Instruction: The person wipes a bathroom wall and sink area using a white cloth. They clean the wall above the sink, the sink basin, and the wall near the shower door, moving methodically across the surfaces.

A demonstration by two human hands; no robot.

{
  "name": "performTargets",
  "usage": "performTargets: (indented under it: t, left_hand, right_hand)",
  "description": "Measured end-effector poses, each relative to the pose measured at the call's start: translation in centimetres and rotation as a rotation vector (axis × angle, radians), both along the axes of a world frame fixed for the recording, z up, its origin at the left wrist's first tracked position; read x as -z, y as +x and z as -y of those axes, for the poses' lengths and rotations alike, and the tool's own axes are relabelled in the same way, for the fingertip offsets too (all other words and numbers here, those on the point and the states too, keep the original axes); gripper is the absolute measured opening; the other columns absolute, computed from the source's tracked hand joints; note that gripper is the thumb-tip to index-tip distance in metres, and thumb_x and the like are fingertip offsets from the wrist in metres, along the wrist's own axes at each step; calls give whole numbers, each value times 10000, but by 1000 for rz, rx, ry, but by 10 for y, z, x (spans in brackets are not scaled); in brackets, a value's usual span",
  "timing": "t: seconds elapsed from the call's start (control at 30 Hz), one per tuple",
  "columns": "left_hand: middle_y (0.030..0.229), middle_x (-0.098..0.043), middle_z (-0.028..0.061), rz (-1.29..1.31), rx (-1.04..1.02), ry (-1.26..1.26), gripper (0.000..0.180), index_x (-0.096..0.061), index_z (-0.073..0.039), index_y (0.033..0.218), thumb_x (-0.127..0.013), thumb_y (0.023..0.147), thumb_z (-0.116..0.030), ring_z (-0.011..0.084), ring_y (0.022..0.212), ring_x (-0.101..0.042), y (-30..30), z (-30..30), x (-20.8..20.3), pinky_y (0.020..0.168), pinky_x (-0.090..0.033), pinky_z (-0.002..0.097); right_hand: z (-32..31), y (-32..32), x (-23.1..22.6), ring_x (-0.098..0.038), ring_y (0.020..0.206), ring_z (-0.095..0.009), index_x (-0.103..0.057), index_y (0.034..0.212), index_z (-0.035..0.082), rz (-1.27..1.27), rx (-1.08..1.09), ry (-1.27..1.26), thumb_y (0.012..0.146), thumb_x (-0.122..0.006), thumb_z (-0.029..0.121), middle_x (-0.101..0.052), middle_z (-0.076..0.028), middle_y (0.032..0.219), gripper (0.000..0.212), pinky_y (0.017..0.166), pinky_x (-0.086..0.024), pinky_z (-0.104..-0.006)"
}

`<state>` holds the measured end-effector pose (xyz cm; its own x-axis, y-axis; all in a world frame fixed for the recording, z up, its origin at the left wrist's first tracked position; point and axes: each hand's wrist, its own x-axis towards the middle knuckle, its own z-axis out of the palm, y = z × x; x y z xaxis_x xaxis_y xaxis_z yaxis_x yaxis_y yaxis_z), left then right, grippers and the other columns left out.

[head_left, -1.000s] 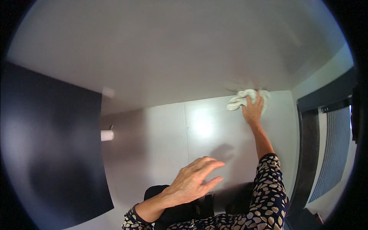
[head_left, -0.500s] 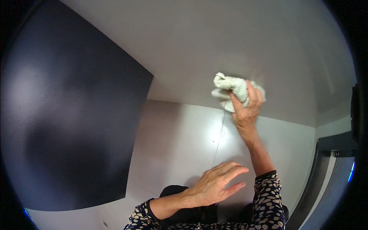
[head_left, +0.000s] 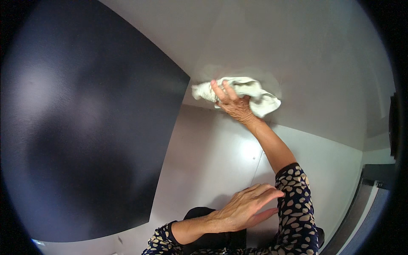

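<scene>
A crumpled white cloth is seen in the upper middle of the frame, pressed flat against a pale grey surface overhead, just beside the edge of a large dark panel that fills the left of the frame. The cloth is held by the right hand, whose grip is partly closed: the fingers are spread over the fabric and curled into it, with the loose ends of the cloth left sticking out to the left and right of the hand. The right forearm is stretched up from the lower right of the frame, its dark sleeve patterned with beige spots. The left hand is held in the lower middle of the frame, well apart from the cloth; its grip is open and nothing is held, the fingers kept straight and close together. Behind it, a pale wall with a bright reflection is seen.
</scene>
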<state>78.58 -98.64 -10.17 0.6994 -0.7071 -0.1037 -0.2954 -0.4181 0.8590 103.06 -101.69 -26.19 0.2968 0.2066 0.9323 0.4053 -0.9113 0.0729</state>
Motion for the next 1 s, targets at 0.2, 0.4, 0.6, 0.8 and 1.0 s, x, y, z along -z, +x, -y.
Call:
performTargets:
  t: [0.2, 0.4, 0.6, 0.8, 1.0]
  left_hand:
    - [1074, -569, 100, 65, -76, 47, 443, -519, -100, 1214, -688, 810, -166, 243, 956, -583, -1, -19, 13, 773, -519, 343]
    - [1046, -569, 89, -3, -68, 66, 423, -531, -95, 1198, -684, 811, -170, 239, 924, -585, 31, -93, 39, 752, -502, 347]
    - [1037, -571, 90, -52, 41, 114, 376, -537, -89, 1176, -644, 845, -232, 248, 909, -583, 86, -134, 27, 750, -499, 360]
    - [1035, -606, 111, -32, 106, 94, 337, -567, -62, 1137, -643, 849, -219, 251, 930, -607, 149, -161, 65, 774, -505, 356]
    - [1012, -632, 75, -71, 53, 103, 323, -609, -73, 1097, -693, 798, -161, 189, 901, -613, 214, -201, 93, 747, -488, 327]
  right_hand:
    - [47, -22, 63, -332, 1301, -201, -299, 1389, 254, -13, 323, -1082, 901, -407, 287, -276, 23, 1457, 501, 1049, -357, -437]
    - [54, -32, 86, -210, 1378, -168, -109, 1431, 323, -1043, -13, -787, 960, -329, 289, -161, 42, 1511, 521, 1151, -225, -453]
    - [99, -33, 122, -272, 1353, -181, -132, 1444, 305, -1009, -20, -831, 903, -456, 239, -190, 60, 1497, 634, 1132, -261, -427]
    - [114, -38, 69, -395, 1284, -197, -440, 1351, 247, -1603, 132, -179, 892, -478, 184, -352, 20, 1445, 464, 1097, -305, -390]
    - [136, -24, 86, -459, 1142, -261, -691, 954, 200, -1030, 487, -503, 771, -609, 168, -486, -13, 1263, 203, 786, -455, -419]
